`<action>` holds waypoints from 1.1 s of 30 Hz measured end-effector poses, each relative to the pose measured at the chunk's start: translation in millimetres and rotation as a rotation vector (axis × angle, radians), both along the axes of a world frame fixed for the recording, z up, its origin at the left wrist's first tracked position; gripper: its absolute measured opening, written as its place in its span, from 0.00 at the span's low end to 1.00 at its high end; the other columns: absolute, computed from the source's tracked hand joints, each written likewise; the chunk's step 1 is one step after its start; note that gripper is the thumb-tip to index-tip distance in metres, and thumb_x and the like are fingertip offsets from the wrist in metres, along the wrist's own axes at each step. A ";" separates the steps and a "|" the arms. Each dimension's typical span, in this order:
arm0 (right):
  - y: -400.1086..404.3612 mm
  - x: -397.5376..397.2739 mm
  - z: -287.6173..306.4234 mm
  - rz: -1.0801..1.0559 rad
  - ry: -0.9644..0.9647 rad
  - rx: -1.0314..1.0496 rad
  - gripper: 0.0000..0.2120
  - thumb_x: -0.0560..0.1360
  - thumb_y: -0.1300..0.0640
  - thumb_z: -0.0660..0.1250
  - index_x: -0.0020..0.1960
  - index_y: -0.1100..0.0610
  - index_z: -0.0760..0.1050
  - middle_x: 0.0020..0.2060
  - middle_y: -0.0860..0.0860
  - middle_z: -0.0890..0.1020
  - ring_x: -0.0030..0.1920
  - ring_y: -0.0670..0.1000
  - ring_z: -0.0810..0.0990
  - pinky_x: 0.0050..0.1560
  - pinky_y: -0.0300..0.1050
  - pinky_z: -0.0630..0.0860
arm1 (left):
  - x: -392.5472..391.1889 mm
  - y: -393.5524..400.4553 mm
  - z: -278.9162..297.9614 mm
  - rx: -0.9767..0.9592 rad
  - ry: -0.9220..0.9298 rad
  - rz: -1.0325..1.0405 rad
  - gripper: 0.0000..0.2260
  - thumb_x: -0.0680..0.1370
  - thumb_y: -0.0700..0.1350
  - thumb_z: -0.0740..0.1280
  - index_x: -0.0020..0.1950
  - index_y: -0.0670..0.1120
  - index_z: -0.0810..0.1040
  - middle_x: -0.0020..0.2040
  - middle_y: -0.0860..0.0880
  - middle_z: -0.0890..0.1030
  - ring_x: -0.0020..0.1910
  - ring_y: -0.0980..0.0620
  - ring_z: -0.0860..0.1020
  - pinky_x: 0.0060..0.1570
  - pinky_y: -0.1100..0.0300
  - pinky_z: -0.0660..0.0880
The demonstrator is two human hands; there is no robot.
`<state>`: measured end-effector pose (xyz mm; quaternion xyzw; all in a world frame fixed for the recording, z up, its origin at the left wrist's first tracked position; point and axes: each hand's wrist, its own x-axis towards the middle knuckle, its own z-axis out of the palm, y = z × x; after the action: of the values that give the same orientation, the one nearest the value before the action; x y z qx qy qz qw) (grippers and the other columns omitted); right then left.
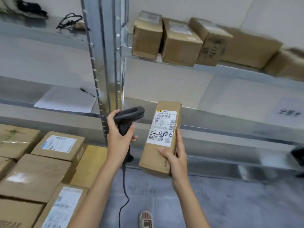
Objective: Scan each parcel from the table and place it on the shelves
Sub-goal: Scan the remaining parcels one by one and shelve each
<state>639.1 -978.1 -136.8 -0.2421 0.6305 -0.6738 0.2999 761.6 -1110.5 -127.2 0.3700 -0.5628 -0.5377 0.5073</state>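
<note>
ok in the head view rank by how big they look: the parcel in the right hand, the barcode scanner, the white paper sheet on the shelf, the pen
1. White paper sheet, though it lies farther off
2. Parcel, close to the camera, so nearly level with the sheet
3. Barcode scanner
4. Pen

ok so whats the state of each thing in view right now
left hand: grips the barcode scanner
right hand: holds the long parcel, label up
parcels on the table: closed, waiting
boxes on the upper shelf: shelved in a row
pen: lying on the paper
</note>
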 end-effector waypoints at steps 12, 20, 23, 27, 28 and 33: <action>170.6 -109.1 43.4 -0.472 -0.038 -0.120 0.43 0.63 0.59 0.74 0.75 0.40 0.66 0.73 0.47 0.73 0.69 0.50 0.75 0.70 0.57 0.73 | -205.9 140.7 40.9 -0.001 0.121 -0.603 0.24 0.81 0.36 0.69 0.67 0.59 0.64 0.59 0.56 0.78 0.40 0.45 0.87 0.43 0.55 0.84; 339.9 -191.4 43.5 -0.656 -0.064 -0.103 0.41 0.63 0.57 0.76 0.71 0.33 0.68 0.66 0.43 0.79 0.62 0.48 0.81 0.61 0.52 0.80 | -309.6 302.9 44.2 -0.057 0.135 -0.866 0.27 0.78 0.30 0.70 0.68 0.53 0.65 0.61 0.54 0.75 0.49 0.69 0.81 0.42 0.73 0.78; 392.4 -218.3 39.0 -0.687 -0.066 -0.115 0.40 0.63 0.58 0.76 0.69 0.32 0.69 0.63 0.41 0.81 0.60 0.46 0.82 0.52 0.44 0.81 | -341.1 354.9 43.5 -0.092 0.133 -0.930 0.26 0.78 0.29 0.70 0.68 0.50 0.65 0.59 0.55 0.74 0.49 0.73 0.80 0.42 0.78 0.74; 451.9 -246.2 29.6 -0.727 -0.083 -0.111 0.39 0.63 0.58 0.76 0.68 0.31 0.69 0.59 0.39 0.83 0.58 0.47 0.84 0.49 0.43 0.82 | -379.4 407.6 31.6 -0.085 0.126 -0.979 0.26 0.78 0.32 0.71 0.69 0.51 0.66 0.60 0.58 0.74 0.54 0.73 0.77 0.45 0.76 0.75; 465.8 -253.5 27.9 -0.733 -0.086 -0.108 0.39 0.63 0.58 0.76 0.68 0.32 0.69 0.59 0.39 0.83 0.58 0.47 0.84 0.49 0.43 0.82 | -388.2 419.1 28.8 -0.078 0.121 -0.997 0.26 0.78 0.34 0.72 0.69 0.53 0.66 0.60 0.59 0.75 0.55 0.71 0.77 0.47 0.72 0.77; 519.3 -290.7 14.8 -0.760 -0.108 -0.094 0.40 0.64 0.58 0.76 0.71 0.34 0.67 0.55 0.35 0.83 0.56 0.46 0.84 0.47 0.41 0.81 | -426.8 471.3 23.2 -0.059 0.095 -1.065 0.26 0.78 0.31 0.70 0.69 0.50 0.65 0.60 0.56 0.74 0.52 0.71 0.80 0.44 0.74 0.77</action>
<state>348.4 -458.9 -121.9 0.0312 0.6269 -0.7768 0.0503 334.7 -639.2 -104.0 -0.0060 -0.6638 -0.7208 0.1996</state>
